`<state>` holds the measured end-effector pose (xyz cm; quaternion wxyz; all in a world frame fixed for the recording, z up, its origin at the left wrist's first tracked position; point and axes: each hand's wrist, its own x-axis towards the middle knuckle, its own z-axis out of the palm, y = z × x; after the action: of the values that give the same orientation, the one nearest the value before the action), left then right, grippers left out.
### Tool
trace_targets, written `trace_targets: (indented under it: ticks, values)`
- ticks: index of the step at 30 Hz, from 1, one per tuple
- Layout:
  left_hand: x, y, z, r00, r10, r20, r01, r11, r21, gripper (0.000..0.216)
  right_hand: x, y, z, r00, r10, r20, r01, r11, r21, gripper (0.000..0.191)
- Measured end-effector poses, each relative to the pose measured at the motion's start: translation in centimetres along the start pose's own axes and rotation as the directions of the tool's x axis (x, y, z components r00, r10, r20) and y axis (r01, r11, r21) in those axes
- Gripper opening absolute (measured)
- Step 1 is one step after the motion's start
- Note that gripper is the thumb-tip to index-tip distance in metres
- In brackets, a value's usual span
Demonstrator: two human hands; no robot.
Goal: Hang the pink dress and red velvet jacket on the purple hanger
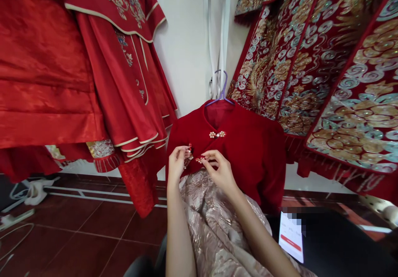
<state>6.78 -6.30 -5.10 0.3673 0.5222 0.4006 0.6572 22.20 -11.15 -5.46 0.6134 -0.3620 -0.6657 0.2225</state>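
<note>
A dark red velvet jacket (248,156) hangs in front of me on a purple hanger (222,96). Its collar is fastened with a beaded flower clasp (217,134). My left hand (178,161) is closed in a pinch on a small red and gold beaded ornament (188,161), held against the jacket's front. Just to the right, my right hand (217,167) also pinches, with a little red and gold beaded piece (200,159) at its fingertips. Whether the two pieces are joined cannot be made out. Shiny pinkish-grey patterned fabric (205,219) lies below, under my forearms.
Red garments with pale piping (124,82) hang at the left, and heavily embroidered red garments (311,74) at the right. White straps (217,28) run down to the hanger. A lit phone (290,237) rests on a black surface (336,244). White shoes (35,192) stand by a rack rail (102,196).
</note>
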Motion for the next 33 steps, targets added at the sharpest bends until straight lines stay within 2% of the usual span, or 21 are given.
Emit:
trace_targets:
  ticks: [6, 12, 17, 23, 33]
  values:
    - [0.0, -0.3, 0.2, 0.999, -0.034, 0.017, 0.035, 0.996, -0.079, 0.034, 2.7, 1.4, 1.0, 0.999, -0.046, 0.006, 0.046, 0.997, -0.059, 0.015]
    - [-0.3, -0.1, 0.3, 0.998, -0.044, 0.043, 0.048, 0.994, -0.096, 0.035, 3.3, 2.0, 1.5, 0.997, -0.077, -0.008, 0.076, 0.992, -0.101, 0.016]
    - [-0.7, 0.5, 0.5, 0.997, -0.005, 0.073, 0.008, 0.999, -0.044, 0.035, 3.2, 2.0, 1.8, 0.996, -0.082, -0.041, 0.076, 0.991, -0.112, 0.015]
    - [-0.4, 0.1, 0.7, 0.999, 0.025, 0.026, -0.026, 0.999, 0.024, 0.027, 3.0, 2.1, 2.2, 0.994, -0.083, -0.071, 0.076, 0.993, -0.092, 0.014]
    - [-0.7, 0.3, 0.5, 0.981, 0.19, 0.045, -0.195, 0.952, 0.236, 0.02, 3.3, 2.2, 2.5, 0.992, -0.093, -0.082, 0.084, 0.99, -0.11, 0.013]
